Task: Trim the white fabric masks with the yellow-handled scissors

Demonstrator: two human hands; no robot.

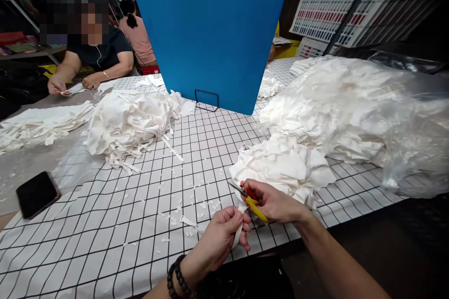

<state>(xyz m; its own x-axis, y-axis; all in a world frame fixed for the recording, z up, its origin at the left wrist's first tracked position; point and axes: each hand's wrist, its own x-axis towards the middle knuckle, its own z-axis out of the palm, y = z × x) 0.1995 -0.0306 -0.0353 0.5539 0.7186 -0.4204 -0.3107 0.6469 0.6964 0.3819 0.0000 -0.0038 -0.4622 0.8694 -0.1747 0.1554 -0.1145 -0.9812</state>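
My left hand [228, 231], with dark beads at the wrist, pinches a narrow white fabric strip [237, 236] near the front edge of the table. Scissors with red and yellow handles [257, 209] are gripped in my right hand [277, 201], their blades pointing up and left, just above the left hand. Whether the blades touch the strip I cannot tell. Behind the right hand lies a heap of white cloth pieces [280, 163]. Small white clippings [203, 204] are scattered to the left of my hands, on the checked tablecloth [203, 145].
A tall blue panel [213, 32] stands on the table ahead. Bagged white cloth [351, 98] fills the right side; another white heap [129, 121] sits left. A black phone [38, 195] lies at far left. Across the table, a co-worker [96, 53] handles white cloth.
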